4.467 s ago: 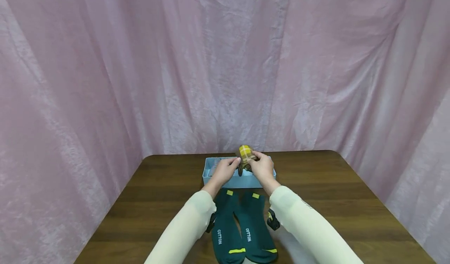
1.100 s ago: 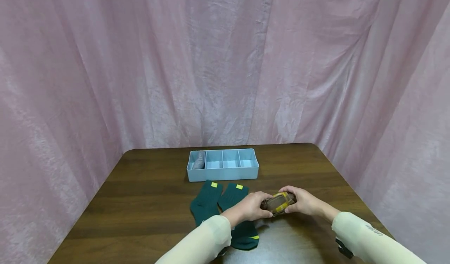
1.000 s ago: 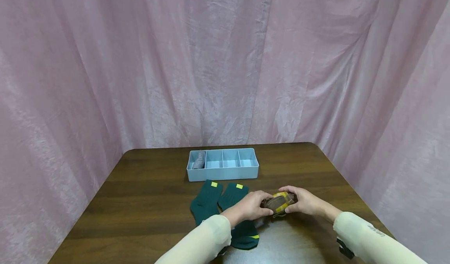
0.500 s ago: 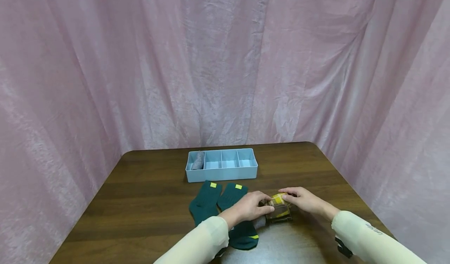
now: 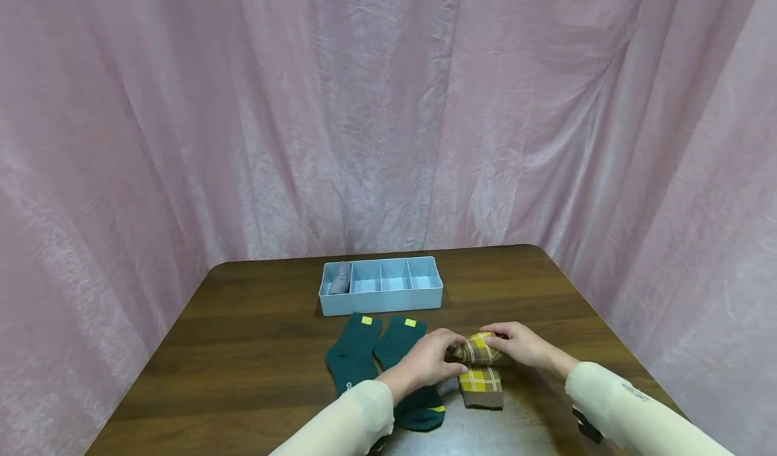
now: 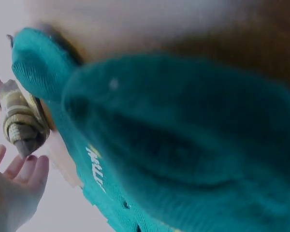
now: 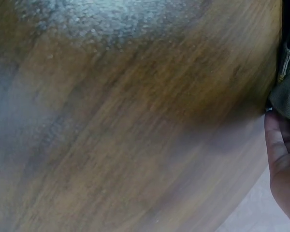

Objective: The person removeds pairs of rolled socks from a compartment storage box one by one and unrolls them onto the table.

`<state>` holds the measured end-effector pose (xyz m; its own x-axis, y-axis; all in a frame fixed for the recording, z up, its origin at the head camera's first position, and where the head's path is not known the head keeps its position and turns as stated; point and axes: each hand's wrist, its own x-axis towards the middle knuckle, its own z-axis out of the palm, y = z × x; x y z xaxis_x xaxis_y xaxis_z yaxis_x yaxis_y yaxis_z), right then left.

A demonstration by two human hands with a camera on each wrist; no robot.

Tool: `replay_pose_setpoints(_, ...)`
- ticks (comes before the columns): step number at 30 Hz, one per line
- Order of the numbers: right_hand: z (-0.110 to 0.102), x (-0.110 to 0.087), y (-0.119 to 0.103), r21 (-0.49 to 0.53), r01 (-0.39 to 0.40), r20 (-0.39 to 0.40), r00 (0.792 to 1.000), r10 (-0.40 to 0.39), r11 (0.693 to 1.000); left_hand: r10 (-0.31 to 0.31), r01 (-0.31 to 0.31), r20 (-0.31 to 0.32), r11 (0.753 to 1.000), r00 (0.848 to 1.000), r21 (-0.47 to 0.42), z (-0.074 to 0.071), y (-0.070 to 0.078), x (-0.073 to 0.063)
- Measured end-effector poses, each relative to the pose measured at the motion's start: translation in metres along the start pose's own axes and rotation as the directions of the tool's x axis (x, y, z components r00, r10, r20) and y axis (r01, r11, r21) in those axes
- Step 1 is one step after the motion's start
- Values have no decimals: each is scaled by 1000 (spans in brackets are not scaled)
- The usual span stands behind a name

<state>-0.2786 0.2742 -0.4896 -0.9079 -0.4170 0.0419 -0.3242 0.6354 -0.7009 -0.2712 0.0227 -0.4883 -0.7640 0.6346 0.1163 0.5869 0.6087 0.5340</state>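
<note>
A pair of yellow-and-brown plaid socks (image 5: 481,380) lies on the table, part of it bunched in a roll and the brown-edged end flat toward me. My left hand (image 5: 425,361) holds the left end of the roll between fingers and thumb. At the right end, my right hand (image 5: 528,347) pinches it with the thumb on top. The left wrist view has the rolled plaid socks (image 6: 20,116) end-on, beside the fingers of my left hand (image 6: 14,193). In the right wrist view, the fingers of my right hand (image 7: 285,164) meet a brown part of the socks (image 7: 286,96).
Two dark green socks (image 5: 354,348) lie flat to the left, partly under my left forearm. Behind them stands a light blue divided box (image 5: 382,301), with a grey rolled item (image 5: 341,278) in its leftmost compartment. A pink curtain (image 5: 388,119) hangs behind the wooden table (image 5: 255,348).
The plaid socks, first held over the box, have come down to the table right of the green socks. Their compact bundle has since opened out, with one end now flat toward me.
</note>
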Motion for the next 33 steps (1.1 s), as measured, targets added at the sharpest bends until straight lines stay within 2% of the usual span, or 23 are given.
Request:
replay_pose_setpoints(6,1,4,0,-37,5,-24,1000,-6,999,-9,4,-95,999,995,-47,1,2,-6)
replay_pose_setpoints(10,0,7,0,-43,0,-24,1000,-1,999,-9,2,-133,999,991,-52,0,3,-9)
replay_pose_setpoints(13,0,8,1,-30,-38,-24,999,38,999,-20,12,-147,998,989,-57,0,3,-11)
replay_pose_setpoints(19,0,11,-1,-21,-99,-25,995,98,995,-22,11,-142,997,990,-76,2,5,-13)
replay_pose_setpoints(24,1,14,-2,-41,-109,-53,993,107,993,-11,-2,-126,995,992,-101,4,8,-16)
replay_pose_setpoints(29,3,15,-1,-65,-124,-82,990,118,990,-35,24,-97,993,995,-120,11,11,-17)
replay_pose_setpoints(33,4,16,-1,-78,-122,-105,988,114,989,-48,40,-91,995,995,-86,18,11,-18)
